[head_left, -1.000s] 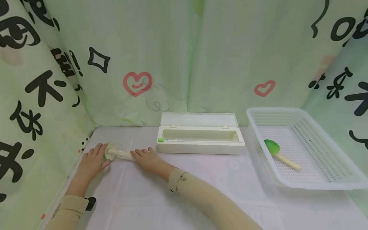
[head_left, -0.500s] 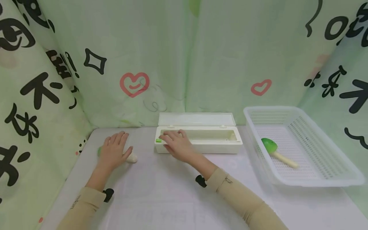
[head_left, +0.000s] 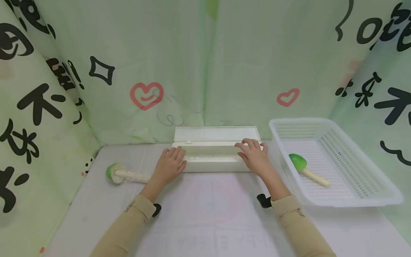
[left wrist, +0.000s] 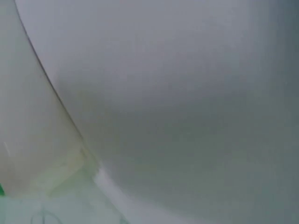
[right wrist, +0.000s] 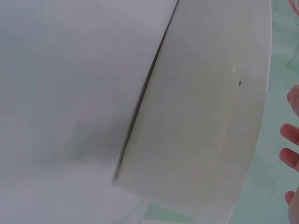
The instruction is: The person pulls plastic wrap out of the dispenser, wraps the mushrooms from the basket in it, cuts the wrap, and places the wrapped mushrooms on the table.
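A long white box point(head_left: 212, 166) stands at the back of the table with its lid point(head_left: 217, 133) raised, and its inside shows no contents. My left hand point(head_left: 169, 164) lies over the box's left end, hiding that corner. At the right end my right hand point(head_left: 255, 157) reaches over the rim, fingers bent loosely. In the right wrist view the fingertips point(right wrist: 290, 133) show apart, beyond the box wall point(right wrist: 196, 107). The left wrist view shows the box's end point(left wrist: 37, 116) but no fingers. Left of my left hand lies a plastic-wrapped, green-headed stick point(head_left: 128, 175) with a pale handle.
A white perforated basket point(head_left: 353, 201) stands on the right, holding another green-headed stick point(head_left: 309, 171) with a beige handle. A printed green curtain point(head_left: 237, 71) rises behind the white-covered table point(head_left: 205, 214) and along both sides.
Both hands have left the wrapped stick. The right hand moved right to the box's right end; the left hand followed to its left end. The wrapped stick now lies on the table.
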The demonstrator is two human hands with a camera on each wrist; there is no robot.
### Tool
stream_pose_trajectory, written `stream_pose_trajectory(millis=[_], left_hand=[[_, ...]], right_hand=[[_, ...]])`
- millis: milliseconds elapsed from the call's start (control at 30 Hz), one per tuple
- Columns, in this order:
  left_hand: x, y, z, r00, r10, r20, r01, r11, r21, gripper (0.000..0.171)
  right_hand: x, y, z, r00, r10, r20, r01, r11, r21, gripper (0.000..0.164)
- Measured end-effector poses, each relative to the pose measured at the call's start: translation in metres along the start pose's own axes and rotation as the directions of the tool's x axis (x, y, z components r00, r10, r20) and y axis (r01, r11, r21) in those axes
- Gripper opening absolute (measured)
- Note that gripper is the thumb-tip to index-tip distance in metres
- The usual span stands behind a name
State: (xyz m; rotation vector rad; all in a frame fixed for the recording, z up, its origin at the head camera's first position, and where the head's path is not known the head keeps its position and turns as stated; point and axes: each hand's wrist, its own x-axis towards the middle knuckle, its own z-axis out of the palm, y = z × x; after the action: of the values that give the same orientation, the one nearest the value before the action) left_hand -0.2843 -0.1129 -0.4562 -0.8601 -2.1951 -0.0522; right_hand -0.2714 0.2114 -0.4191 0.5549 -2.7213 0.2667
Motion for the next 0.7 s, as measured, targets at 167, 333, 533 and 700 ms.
stream_pose_trajectory(millis=[167, 333, 533, 700], left_hand=[[0.002, 0.007, 0.007, 0.993, 0.001, 0.121, -0.002, 1.0, 0.009, 0.033], [0.005, 0.01, 0.01, 0.977, 0.001, 0.212, -0.005, 1.0, 0.015, 0.031], [0.007, 0.011, 0.013, 0.966, 0.015, 0.257, -0.017, 1.0, 0.005, 0.023], [0.008, 0.012, 0.013, 0.963, 0.018, 0.269, -0.021, 1.0, 0.011, 0.021]], right_hand=[[-0.014, 0.015, 0.0, 0.996, 0.055, 0.071, -0.055, 0.998, -0.006, 0.024], [-0.02, 0.022, 0.001, 0.993, 0.077, 0.09, -0.076, 0.997, -0.011, 0.018], [-0.022, 0.025, 0.004, 0.993, 0.067, 0.1, -0.066, 0.998, -0.01, 0.009], [-0.021, 0.026, 0.004, 0.989, 0.081, 0.126, -0.083, 0.997, 0.009, 0.008]])
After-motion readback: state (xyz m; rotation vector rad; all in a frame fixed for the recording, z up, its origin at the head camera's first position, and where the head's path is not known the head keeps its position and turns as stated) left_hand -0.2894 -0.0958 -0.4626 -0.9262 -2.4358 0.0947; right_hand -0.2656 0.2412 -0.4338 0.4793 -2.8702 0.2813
